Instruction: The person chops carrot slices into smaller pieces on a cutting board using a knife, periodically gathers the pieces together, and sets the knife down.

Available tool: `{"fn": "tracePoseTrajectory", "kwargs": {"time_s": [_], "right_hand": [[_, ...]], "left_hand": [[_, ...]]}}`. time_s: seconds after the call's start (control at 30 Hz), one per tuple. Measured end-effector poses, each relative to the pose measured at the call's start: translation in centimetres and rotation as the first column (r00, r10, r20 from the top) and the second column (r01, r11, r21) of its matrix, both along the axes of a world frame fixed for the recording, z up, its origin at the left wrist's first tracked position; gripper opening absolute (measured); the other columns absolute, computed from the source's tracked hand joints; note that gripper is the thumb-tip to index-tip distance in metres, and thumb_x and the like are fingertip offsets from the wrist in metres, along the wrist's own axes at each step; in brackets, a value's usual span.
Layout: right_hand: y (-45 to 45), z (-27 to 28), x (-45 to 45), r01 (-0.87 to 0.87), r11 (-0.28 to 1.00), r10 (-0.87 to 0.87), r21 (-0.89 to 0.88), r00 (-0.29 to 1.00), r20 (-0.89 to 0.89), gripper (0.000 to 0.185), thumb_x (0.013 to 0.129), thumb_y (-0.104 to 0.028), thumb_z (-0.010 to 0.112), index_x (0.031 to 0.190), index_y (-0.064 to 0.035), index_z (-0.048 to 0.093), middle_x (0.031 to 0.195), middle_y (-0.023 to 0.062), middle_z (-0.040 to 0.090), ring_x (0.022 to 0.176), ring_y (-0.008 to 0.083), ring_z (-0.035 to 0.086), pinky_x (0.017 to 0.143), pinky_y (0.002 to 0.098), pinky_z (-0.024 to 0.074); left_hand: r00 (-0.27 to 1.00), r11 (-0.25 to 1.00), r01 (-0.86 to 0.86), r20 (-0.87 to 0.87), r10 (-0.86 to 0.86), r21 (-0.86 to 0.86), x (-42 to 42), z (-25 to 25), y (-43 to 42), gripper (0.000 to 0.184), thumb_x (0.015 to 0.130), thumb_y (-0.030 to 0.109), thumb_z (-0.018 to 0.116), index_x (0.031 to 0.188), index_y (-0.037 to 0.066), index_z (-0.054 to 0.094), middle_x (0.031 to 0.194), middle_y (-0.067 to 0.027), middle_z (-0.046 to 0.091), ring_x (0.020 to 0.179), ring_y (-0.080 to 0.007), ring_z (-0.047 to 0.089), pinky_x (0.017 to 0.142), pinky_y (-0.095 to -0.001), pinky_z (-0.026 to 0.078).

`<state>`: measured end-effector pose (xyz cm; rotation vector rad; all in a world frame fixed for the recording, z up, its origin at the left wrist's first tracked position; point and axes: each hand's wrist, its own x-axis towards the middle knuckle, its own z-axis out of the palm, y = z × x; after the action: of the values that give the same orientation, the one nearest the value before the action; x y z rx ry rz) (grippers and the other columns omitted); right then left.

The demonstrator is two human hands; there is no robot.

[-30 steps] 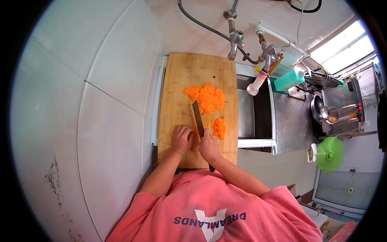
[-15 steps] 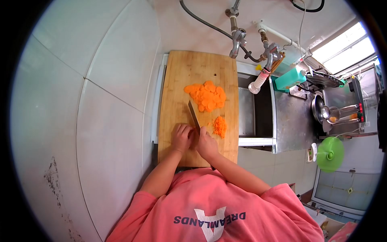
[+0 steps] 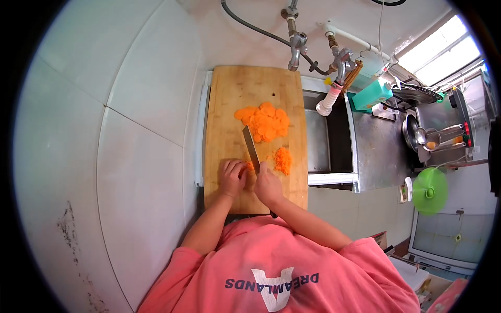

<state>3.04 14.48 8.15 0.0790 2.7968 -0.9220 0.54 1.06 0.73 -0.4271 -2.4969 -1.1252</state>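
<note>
Your right hand (image 3: 267,187) is closed around the handle of the knife (image 3: 251,147), its blade angled away from you over the cutting board (image 3: 223,99). Your left hand (image 3: 231,178) is curled, fingers bent and close together, beside the blade and by a bit of carrot (image 3: 249,165); you can't tell how firmly it grips. The carrot slices (image 3: 265,123) lie beyond the hands, the chopped carrot (image 3: 282,160) right of the knife.
</note>
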Motion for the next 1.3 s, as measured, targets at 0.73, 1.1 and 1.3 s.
{"fn": "tracePoseTrajectory", "kwargs": {"time_s": [0.73,1.1,1.3], "right_hand": [[-0.7,-1.9,-0.3,0.041,0.999,-0.042,0.017,0.997,0.065,0.032,0.08,-0.011,0.055,0.104,-0.0004,0.036,0.088,0.0284,0.059,0.077,0.0434,0.062,0.065,0.0492,0.0496],[-0.5,-0.7,-0.1,0.001,1.0,-0.001,0.009,0.999,0.037,0.031,0.077,-0.006,0.057,0.099,0.0007,0.037,0.086,0.0284,0.059,0.075,0.0455,0.059,0.065,0.0513,0.0474],[-1.0,-0.4,-0.2,-0.026,1.0,0.026,0.012,0.999,0.035,0.029,0.078,-0.005,0.055,0.1,0.0005,0.037,0.085,0.0291,0.059,0.074,0.0466,0.059,0.063,0.0515,0.0476]], "left_hand": [[1.0,1.0,0.002,-0.003,-0.002,-0.02,-0.2,0.1,0.1,0.017,0.069,0.002,0.069,0.084,0.006,0.065,0.088,-0.0072,0.063,0.084,-0.0279,0.057,0.075,-0.0365,0.047],[1.0,0.999,0.004,-0.023,-0.004,-0.037,-0.2,-0.2,0.0,0.017,0.068,0.003,0.07,0.084,0.007,0.065,0.086,-0.0065,0.062,0.083,-0.0271,0.057,0.074,-0.0362,0.048],[1.0,1.0,0.0,-0.003,0.0,-0.028,-0.1,-0.3,-0.1,0.017,0.068,0.002,0.069,0.084,0.005,0.064,0.087,-0.0076,0.062,0.084,-0.0282,0.056,0.074,-0.0367,0.047]]}}
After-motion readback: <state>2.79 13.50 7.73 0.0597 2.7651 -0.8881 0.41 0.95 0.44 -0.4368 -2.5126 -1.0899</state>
